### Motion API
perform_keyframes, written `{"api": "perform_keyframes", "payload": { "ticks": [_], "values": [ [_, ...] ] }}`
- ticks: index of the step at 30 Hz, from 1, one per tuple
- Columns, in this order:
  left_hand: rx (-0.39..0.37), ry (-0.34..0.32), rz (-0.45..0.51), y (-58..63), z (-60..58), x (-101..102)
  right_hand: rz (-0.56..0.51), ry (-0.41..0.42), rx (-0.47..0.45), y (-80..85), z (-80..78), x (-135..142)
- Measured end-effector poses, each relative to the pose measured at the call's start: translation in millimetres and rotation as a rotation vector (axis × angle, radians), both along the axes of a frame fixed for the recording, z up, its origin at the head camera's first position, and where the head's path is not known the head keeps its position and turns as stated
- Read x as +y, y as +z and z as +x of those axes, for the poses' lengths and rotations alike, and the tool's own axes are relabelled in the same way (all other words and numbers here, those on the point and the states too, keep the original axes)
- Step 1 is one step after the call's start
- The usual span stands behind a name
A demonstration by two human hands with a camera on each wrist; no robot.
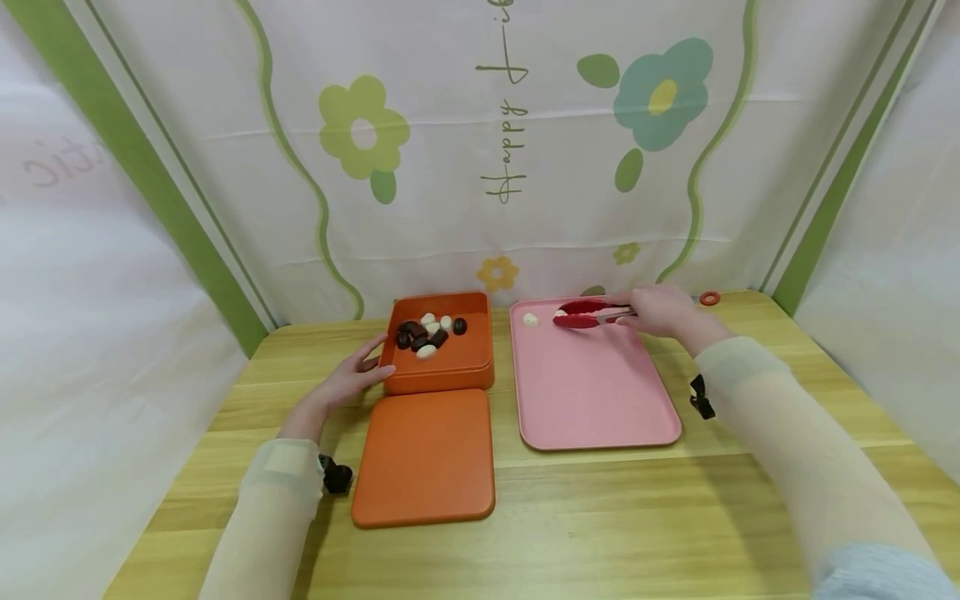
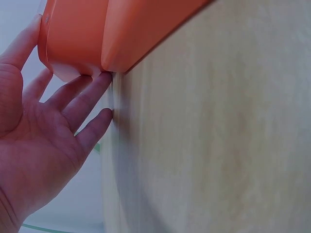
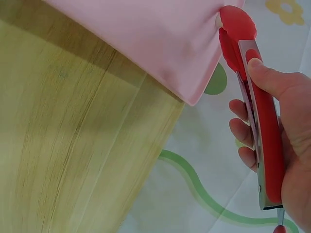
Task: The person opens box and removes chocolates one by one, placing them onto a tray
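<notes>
My right hand point(image 1: 660, 310) grips a pair of red-tipped tongs point(image 3: 266, 131) over the far part of the pink tray point(image 1: 592, 392). Between the tong tips sits a small white piece point(image 3: 218, 20), mostly hidden. Another white piece point(image 1: 531, 320) lies on the tray to the left of the tongs. My left hand point(image 1: 351, 377) touches the left side of the orange box point(image 1: 468, 358), its fingers spread and nearly straight along the wall. Inside the box lie several dark brown pieces point(image 1: 460, 327) and several white pieces point(image 1: 426, 352).
A flat orange lid point(image 1: 425, 458) lies on the wooden table point(image 1: 570, 525) in front of the box. A small red ring point(image 1: 709, 298) rests near the back edge, right of the tray. Behind the table hangs a flower-printed curtain point(image 1: 450, 200).
</notes>
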State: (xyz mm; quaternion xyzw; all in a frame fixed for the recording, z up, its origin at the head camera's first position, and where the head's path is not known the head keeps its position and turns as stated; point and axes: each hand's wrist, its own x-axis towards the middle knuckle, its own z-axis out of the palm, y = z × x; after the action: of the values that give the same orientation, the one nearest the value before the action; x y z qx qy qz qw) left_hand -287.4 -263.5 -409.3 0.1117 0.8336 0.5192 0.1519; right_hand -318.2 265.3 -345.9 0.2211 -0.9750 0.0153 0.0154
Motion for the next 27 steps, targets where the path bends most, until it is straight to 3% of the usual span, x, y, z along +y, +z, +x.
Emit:
{"api": "perform_keyframes", "payload": {
  "ticks": [16, 27],
  "values": [
    [-0.007, 0.004, -0.008, 0.2, 1.4, 1.4, -0.028, 0.001, 0.013, -3.8, 0.5, 6.1],
    [0.006, -0.004, -0.015, -0.2, 1.9, 1.9, -0.098, 0.040, 0.060, 21.7, 11.2, 1.9]
  ]
}}
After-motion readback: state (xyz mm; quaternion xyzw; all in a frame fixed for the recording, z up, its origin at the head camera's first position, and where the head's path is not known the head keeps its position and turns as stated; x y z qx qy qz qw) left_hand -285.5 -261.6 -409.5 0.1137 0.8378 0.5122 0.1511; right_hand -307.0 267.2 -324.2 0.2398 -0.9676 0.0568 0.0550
